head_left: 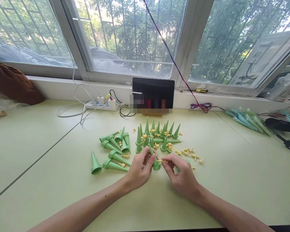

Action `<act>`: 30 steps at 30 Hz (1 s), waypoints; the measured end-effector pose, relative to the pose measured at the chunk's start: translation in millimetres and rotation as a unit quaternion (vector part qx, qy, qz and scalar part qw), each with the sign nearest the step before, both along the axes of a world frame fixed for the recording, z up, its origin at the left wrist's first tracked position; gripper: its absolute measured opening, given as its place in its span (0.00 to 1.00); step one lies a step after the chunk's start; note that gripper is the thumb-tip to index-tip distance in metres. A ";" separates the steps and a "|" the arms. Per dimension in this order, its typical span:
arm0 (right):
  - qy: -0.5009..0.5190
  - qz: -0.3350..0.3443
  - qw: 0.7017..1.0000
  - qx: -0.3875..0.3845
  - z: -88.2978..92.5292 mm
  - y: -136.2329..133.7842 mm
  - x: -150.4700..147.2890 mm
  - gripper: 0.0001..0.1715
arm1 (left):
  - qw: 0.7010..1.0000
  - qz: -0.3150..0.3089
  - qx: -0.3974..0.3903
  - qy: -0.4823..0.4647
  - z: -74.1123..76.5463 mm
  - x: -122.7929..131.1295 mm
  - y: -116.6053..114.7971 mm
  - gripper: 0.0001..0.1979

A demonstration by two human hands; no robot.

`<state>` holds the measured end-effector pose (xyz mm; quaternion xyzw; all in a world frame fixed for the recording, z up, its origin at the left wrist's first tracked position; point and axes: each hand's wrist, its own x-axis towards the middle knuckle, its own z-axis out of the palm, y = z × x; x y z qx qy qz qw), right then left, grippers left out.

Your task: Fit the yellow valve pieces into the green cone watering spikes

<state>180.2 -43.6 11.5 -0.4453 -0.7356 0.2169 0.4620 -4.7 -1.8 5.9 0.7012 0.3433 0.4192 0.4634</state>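
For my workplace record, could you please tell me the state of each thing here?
Left hand: holding green cone.
Right hand: pinching yellow piece.
Green cone: tilted, tip up.
Yellow piece: at the cone; insertion unclear.
Rear cones: mostly upright.
Left-side cones: mostly lying.
Power strip: plugs inserted.
Tablet: propped upright.
Brown bag: gathered shut.

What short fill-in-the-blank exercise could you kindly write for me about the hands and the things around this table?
1. The left hand grips a ____ plastic cone-shaped spike.
2. The small stick-like plastic fitting pinched by the right hand is coloured ____.
3. Of the white rectangular plastic power strip and the black-screened flat tablet, the one farther right is the ____.
4. To the person's ____ lies a brown fabric drawstring bag.

Missing words: green; yellow; tablet; left.
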 end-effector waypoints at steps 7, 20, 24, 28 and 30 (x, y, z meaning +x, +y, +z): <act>-0.004 -0.007 1.000 0.003 0.8 1.0 -0.7 0.08 | 0.999 0.007 -0.025 -0.021 4.6 1.4 -1.6 0.17; 0.001 -0.005 1.000 0.001 -0.4 1.9 0.7 0.08 | 1.000 -0.008 -0.002 -0.008 2.3 0.1 -0.1 0.17; 0.014 -0.007 1.000 -0.006 -0.7 1.7 1.6 0.09 | 0.999 -0.015 0.035 0.026 -1.0 -2.9 0.6 0.15; 0.018 -0.007 1.000 -0.017 -1.5 2.9 2.5 0.10 | 0.996 -0.010 0.077 0.044 -1.7 -4.5 0.7 0.13; 0.021 -0.003 0.999 -0.024 -2.3 3.8 2.8 0.10 | 0.995 -0.011 0.090 0.051 -2.8 -5.5 0.9 0.13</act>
